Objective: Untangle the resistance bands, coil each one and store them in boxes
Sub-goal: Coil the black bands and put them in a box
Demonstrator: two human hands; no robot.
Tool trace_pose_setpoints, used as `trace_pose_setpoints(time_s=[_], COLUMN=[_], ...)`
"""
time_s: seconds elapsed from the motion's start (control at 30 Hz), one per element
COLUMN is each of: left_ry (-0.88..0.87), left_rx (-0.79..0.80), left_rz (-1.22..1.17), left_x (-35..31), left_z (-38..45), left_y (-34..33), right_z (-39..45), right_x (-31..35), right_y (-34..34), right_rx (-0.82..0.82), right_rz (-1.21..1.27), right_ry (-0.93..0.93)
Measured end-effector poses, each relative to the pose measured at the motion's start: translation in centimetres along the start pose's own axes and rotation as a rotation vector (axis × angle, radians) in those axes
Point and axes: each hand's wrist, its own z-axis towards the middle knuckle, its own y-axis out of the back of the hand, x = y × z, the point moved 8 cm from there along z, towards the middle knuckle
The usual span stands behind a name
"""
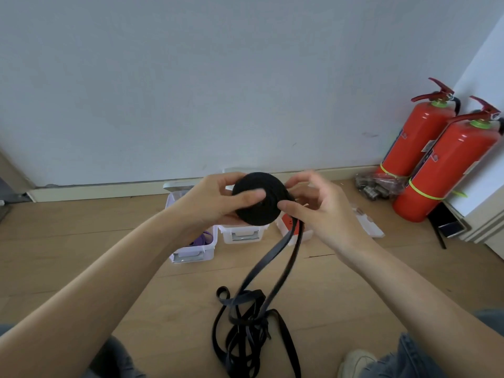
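I've got the black coil [260,199] between both hands — left hand [215,199] fingers clamped across its face, right hand [319,205] fingers pinching its edge — loose band [245,323] trailing below my fingers onto the floor, boxes [242,234] just behind.

A: What's on the floor [81,241]?

B: Light wood planks. Loose black band [245,331] in a tangled heap near the front. Three clear boxes near the wall: left box [195,253] has something purple inside, middle box [242,234], right box [306,233] mostly hidden.

A: Right corner?

B: Two red fire extinguishers [436,159] standing, a plastic bag [377,184] beside them, contents unclear. Flat lid [368,223], probably.
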Motion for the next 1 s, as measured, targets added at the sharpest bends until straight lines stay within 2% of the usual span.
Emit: trace_pose_setpoints(time_s=[0.1,0.17,0.27,0.37,0.47,0.6,0.73,0.87,0.93,1.0], left_ry=[-0.122,-0.192,-0.234,-0.268,-0.291,-0.258,-0.101,0.045,0.018,-0.031], left_rx=[-0.104,-0.184,-0.282,-0.456,-0.51,-0.417,-0.191,0.116,0.095,0.009], left_rz=[0.159,0.221,0.18,0.14,0.16,0.242,0.165,0.21,0.28,0.322], left_x=[-1.4,-1.8,-2.4,-2.7,-2.5,-1.6,-0.9,0.0,0.1,-0.2], left_z=[-0.3,-0.4,-0.7,-0.9,-1.2,-0.8,0.0,-0.5,-0.7,-0.6], left_y=[0.1,0.4,1.2,2.8,2.1,0.4,0.7,-1.1,-1.4,-1.0], right_z=[-0.3,-0.4,-0.6,-0.9,-1.0,-0.9,-0.3,-0.4,-0.4,-0.4], right_x=[-0.1,-0.4,-0.5,-0.7,-1.2,-2.2,-1.9,0.1,0.3,-0.1], right_y=[-0.9,-1.1,-1.2,-2.4,-3.2,-2.2,0.6,-0.2,-1.0,-1.2], right_rx=[0.084,0.089,0.072,0.118,0.116,0.047,-0.06,0.076,0.142,0.152], right_rz=[0.014,0.114,0.302,0.313,0.405,0.356,0.24,0.104,0.074,0.114], right_ry=[-0.005,-0.035,-0.078,-0.117,-0.159,-0.221,-0.167,-0.015,-0.004,-0.034])
